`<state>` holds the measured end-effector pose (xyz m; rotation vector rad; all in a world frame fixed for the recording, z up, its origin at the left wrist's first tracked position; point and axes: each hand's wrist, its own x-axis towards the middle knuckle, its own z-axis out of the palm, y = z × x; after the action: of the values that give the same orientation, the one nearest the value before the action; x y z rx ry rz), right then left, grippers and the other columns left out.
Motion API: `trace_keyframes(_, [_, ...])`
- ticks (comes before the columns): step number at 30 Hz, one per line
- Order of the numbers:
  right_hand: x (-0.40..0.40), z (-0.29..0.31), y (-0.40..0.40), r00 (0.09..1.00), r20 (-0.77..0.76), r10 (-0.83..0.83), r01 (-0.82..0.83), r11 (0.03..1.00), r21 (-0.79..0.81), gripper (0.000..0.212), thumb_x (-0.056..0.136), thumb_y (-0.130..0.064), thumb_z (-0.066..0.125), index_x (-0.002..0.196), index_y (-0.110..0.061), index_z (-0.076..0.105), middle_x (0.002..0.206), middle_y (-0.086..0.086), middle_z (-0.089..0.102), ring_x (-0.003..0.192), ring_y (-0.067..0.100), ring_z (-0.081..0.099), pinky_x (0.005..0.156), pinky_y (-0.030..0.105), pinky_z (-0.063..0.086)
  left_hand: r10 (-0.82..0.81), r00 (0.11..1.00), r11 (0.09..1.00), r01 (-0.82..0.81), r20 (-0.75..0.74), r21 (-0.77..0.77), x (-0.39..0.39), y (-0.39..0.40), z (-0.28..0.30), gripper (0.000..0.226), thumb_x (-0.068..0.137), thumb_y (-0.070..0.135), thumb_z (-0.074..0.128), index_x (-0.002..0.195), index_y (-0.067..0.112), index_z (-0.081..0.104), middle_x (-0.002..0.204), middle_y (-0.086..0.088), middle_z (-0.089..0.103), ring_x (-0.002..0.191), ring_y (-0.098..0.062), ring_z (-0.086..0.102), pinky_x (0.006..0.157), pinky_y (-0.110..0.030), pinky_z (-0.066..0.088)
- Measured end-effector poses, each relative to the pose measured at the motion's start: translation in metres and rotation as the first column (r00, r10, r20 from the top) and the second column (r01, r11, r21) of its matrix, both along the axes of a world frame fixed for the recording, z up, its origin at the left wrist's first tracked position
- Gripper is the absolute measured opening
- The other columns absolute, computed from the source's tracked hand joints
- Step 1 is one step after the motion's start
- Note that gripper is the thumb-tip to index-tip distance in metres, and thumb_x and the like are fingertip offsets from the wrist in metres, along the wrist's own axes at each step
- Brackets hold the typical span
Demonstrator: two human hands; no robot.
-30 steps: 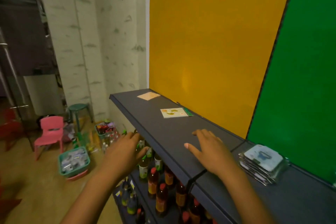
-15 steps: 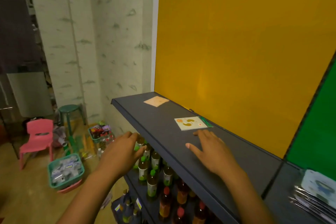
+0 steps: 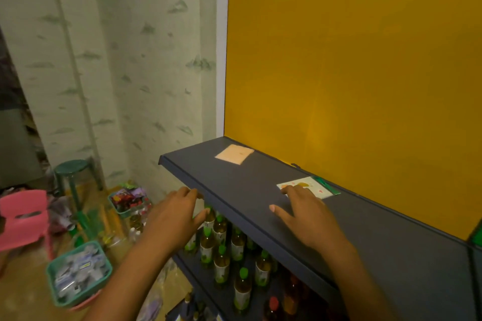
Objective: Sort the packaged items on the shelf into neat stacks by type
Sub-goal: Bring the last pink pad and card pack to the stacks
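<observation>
On the floor at lower left we see a green basket [image 3: 78, 272] filled with small pale packets, too blurred to read. Farther back a second basket [image 3: 127, 200] holds dark red and purple wrapped items. Under the top shelf [image 3: 365, 232], a lower shelf carries rows of upright bottles [image 3: 221, 250] with green caps, and some with red caps nearer the bottom edge.

Our left hand [image 3: 173, 219] hangs in front of the shelf's front lip, fingers loosely bent and spread, fingertips near the lip; it holds nothing, and we cannot tell whether it touches the edge. Our right hand [image 3: 303, 214] lies palm down on the shelf top, fingers straight and spread, thumb out to the left. Its fingertips reach the near edge of a flat packet [image 3: 313, 186] with orange and yellow print and a green strip, lying close to the yellow panel [image 3: 352, 60]. A plain peach packet [image 3: 234, 154] lies well apart, near the shelf's far end.

A green stool [image 3: 71, 168] and a pink chair [image 3: 23, 219] stand on the floor at left.
</observation>
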<state>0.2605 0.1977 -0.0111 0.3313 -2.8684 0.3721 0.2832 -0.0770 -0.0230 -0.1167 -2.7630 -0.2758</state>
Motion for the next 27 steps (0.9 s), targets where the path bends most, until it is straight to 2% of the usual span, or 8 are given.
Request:
trace_keyframes(5, [-0.045,-0.004,-0.020,1.000,0.004,-0.021,0.021,1.000,0.022,0.056,0.094,-0.063,0.040,0.136,-0.026,0.043,0.137,-0.002,0.049,0.124,0.018,0.046,0.099,0.036,0.043,-0.008,1.000,1.000,0.008,-0.010,-0.001,-0.048,-0.015,-0.002,0.044,0.092,0.055,0.044,0.127,0.028,0.049,0.127,0.003,0.055,0.111,-0.018,0.054,0.085,-0.033,0.050])
trace_keyframes(10, [-0.099,-0.010,-0.029,0.999,0.015,-0.045,0.046,0.999,-0.010,0.058,0.092,-0.064,0.040,0.136,-0.025,0.044,0.135,-0.002,0.049,0.120,0.017,0.049,0.097,0.037,0.046,-0.020,0.999,0.999,0.019,0.035,0.033,-0.101,-0.022,-0.008,0.046,0.093,0.055,0.044,0.131,0.028,0.048,0.132,0.003,0.052,0.118,-0.016,0.051,0.092,-0.032,0.049])
trace_keyframes(18, [-0.171,-0.015,-0.043,0.992,0.058,-0.113,0.113,0.994,0.003,0.060,0.094,-0.060,0.043,0.142,-0.023,0.039,0.144,0.000,0.044,0.131,0.019,0.043,0.107,0.034,0.039,-0.043,0.995,0.995,0.034,0.093,0.090,-0.198,-0.024,-0.003,0.046,0.094,0.051,0.045,0.132,0.027,0.046,0.132,0.000,0.050,0.119,-0.020,0.051,0.092,-0.037,0.050])
trace_keyframes(24, [-0.206,-0.028,-0.053,0.967,0.193,-0.163,0.160,0.987,0.031,0.064,0.094,-0.059,0.045,0.144,-0.022,0.036,0.146,0.002,0.042,0.133,0.020,0.042,0.108,0.035,0.037,-0.048,0.979,0.985,0.014,0.196,0.169,-0.254,-0.012,-0.035,0.053,0.093,0.052,0.046,0.137,0.024,0.039,0.136,-0.007,0.045,0.120,-0.024,0.048,0.094,-0.038,0.049])
trace_keyframes(27, [-0.222,-0.031,-0.054,0.957,0.209,-0.199,0.198,0.980,0.028,0.064,0.094,-0.059,0.046,0.145,-0.020,0.036,0.147,0.003,0.041,0.133,0.020,0.042,0.109,0.035,0.038,-0.038,0.975,0.981,-0.005,0.219,0.191,-0.283,-0.009,-0.048,0.061,0.092,0.056,0.043,0.141,0.021,0.033,0.137,-0.011,0.043,0.123,-0.028,0.045,0.096,-0.041,0.047])
